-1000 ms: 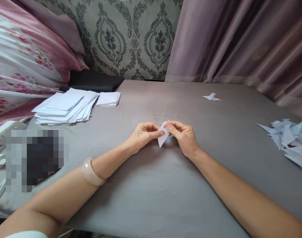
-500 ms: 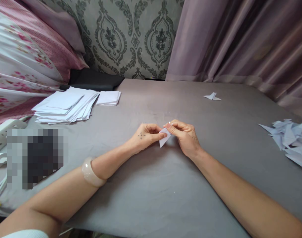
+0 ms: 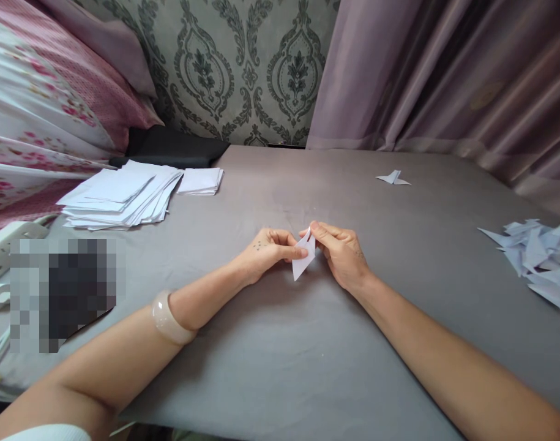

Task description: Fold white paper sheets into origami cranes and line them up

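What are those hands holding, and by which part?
A small, pointed, folded white paper: left hand pinching its left side, right hand its top tip.

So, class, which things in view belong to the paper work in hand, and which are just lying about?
Likely part of the job:
- folded paper, held by left hand and right hand
- larger paper stack
- smaller paper stack
- lone folded piece
- heap of folded pieces

Apparently just lying about:
- white power strip
- black item behind the stacks

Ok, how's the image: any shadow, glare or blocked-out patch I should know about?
Head view: a pixelated patch masks part of the left side; soft shadow falls on the table along the left forearm; the bangle shows small glints; the paper reads clearly.
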The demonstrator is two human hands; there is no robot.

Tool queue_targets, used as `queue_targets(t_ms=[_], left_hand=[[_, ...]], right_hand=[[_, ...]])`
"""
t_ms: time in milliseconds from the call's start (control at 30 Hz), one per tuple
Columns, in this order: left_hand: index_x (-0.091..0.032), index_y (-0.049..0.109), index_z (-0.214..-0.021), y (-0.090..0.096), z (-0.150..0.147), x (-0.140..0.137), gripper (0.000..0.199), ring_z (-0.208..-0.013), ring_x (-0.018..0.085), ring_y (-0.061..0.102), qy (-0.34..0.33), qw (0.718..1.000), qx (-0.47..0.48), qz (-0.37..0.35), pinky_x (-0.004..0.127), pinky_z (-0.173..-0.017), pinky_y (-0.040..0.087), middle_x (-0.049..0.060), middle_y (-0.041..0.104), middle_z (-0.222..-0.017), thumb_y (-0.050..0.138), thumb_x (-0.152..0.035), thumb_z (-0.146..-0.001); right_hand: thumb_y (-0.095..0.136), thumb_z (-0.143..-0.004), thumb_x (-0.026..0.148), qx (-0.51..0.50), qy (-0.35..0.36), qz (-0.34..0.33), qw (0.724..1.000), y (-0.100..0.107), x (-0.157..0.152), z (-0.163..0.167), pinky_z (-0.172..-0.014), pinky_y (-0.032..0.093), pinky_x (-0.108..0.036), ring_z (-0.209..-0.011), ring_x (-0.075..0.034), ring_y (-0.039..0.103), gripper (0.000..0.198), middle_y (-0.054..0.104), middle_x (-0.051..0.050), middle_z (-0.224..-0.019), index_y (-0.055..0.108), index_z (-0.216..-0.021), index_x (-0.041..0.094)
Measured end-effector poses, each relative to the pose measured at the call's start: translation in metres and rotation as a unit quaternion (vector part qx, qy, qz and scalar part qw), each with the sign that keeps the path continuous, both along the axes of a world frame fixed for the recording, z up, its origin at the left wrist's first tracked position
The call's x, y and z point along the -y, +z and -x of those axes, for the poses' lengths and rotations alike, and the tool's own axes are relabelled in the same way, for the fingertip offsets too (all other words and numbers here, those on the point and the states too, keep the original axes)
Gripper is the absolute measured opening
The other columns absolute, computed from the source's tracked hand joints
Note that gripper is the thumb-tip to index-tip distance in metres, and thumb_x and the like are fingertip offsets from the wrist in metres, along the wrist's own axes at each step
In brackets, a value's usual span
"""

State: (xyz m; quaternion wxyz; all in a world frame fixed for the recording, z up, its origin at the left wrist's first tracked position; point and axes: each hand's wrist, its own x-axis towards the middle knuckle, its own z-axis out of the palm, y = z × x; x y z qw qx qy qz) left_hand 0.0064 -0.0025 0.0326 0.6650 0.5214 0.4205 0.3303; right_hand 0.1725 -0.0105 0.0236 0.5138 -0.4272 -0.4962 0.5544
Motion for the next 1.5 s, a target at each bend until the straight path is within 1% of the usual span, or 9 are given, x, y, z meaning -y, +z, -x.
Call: queue_targets(t_ms=[167,333,500,700,933,1133,1267,1367,1500], left_hand=[[-0.014,0.060,-0.056,-0.001,0.000,-0.001,0.022,-0.057,0.011,0.052,0.009,1.000,0.008,0.023,0.026,-0.060,0.037,0.000,0.060,-0.058,0.078,-0.025,-0.060],[-0.014,0.061,-0.058,-0.001,-0.001,0.001,0.021,-0.055,0.009,0.051,0.011,1.000,0.015,0.015,0.025,-0.059,0.037,-0.001,0.058,-0.057,0.078,-0.026,-0.063],[-0.014,0.068,-0.068,0.001,-0.001,0.003,0.023,-0.058,0.009,0.051,-0.003,1.000,0.008,-0.013,0.024,-0.060,0.037,0.000,0.060,-0.063,0.075,-0.036,-0.071],[-0.013,0.074,-0.075,-0.006,0.000,-0.003,0.025,-0.059,0.008,0.047,0.058,0.997,0.038,-0.029,0.022,-0.059,0.037,0.001,0.061,-0.065,0.074,-0.038,-0.072],[-0.011,0.069,-0.065,-0.012,0.001,-0.009,0.026,-0.053,0.007,0.047,0.111,0.993,0.035,0.004,0.021,-0.052,0.036,0.001,0.057,-0.058,0.077,-0.036,-0.068],[-0.013,0.065,-0.070,-0.005,0.003,-0.008,0.022,-0.042,0.005,0.037,0.103,0.993,-0.051,0.028,0.022,-0.043,0.024,-0.001,0.054,-0.053,0.070,-0.035,-0.073],[-0.015,0.066,-0.071,-0.003,0.006,-0.006,0.024,-0.049,0.009,0.041,0.076,0.971,-0.196,-0.115,0.024,-0.049,0.031,0.000,0.054,-0.058,0.060,-0.035,-0.080],[-0.016,0.069,-0.071,-0.005,0.007,-0.006,0.019,-0.077,0.018,0.053,0.066,0.901,-0.313,-0.292,0.030,-0.071,0.042,0.006,0.060,-0.080,0.060,-0.029,-0.081],[-0.016,0.068,-0.074,-0.011,0.007,-0.009,0.018,-0.092,0.023,0.051,0.053,0.867,-0.360,-0.340,0.037,-0.084,0.042,0.008,0.059,-0.090,0.058,-0.028,-0.083]], right_hand=[[0.055,-0.082,0.061,-0.032,0.033,0.049,0.998,0.004,0.000,0.001,-0.071,0.046,-0.032,-0.070,-0.016,0.061,0.046,0.068,-0.005,-0.073,0.075,-0.082,0.019],[0.072,-0.073,0.047,0.031,0.039,0.012,0.999,0.009,0.005,0.004,-0.066,0.044,-0.029,-0.064,-0.013,0.056,0.027,0.064,0.000,-0.064,0.070,-0.067,0.020],[0.073,-0.071,0.047,0.043,0.007,0.014,0.999,0.007,0.001,0.000,-0.067,0.044,-0.030,-0.068,-0.014,0.056,0.029,0.062,0.000,-0.065,0.068,-0.060,0.020],[0.068,-0.073,0.055,0.022,0.006,0.058,0.998,0.002,-0.004,-0.003,-0.063,0.045,-0.028,-0.069,-0.014,0.058,0.039,0.068,-0.003,-0.077,0.073,-0.089,0.019],[0.076,-0.067,0.042,0.056,-0.022,0.066,0.996,0.002,-0.003,-0.001,-0.063,0.046,-0.028,-0.067,-0.012,0.058,0.030,0.067,-0.002,-0.073,0.071,-0.081,0.017],[0.071,-0.072,0.038,0.112,-0.034,0.026,0.993,-0.007,-0.007,-0.003,-0.061,0.046,-0.028,-0.069,-0.014,0.061,0.032,0.068,-0.001,-0.074,0.063,-0.097,0.019],[0.065,-0.077,0.033,0.194,-0.033,-0.007,0.980,-0.010,-0.007,-0.006,-0.067,0.047,-0.031,-0.068,-0.015,0.063,0.024,0.069,-0.001,-0.073,0.059,-0.096,0.020],[0.061,-0.079,0.030,0.301,-0.041,-0.047,0.952,-0.008,-0.003,-0.005,-0.068,0.046,-0.032,-0.068,-0.016,0.063,0.012,0.069,-0.002,-0.076,0.062,-0.088,0.021],[0.055,-0.083,0.025,0.394,-0.051,-0.103,0.912,-0.005,0.002,-0.001,-0.069,0.044,-0.031,-0.068,-0.016,0.060,0.009,0.068,-0.002,-0.078,0.063,-0.087,0.022]])
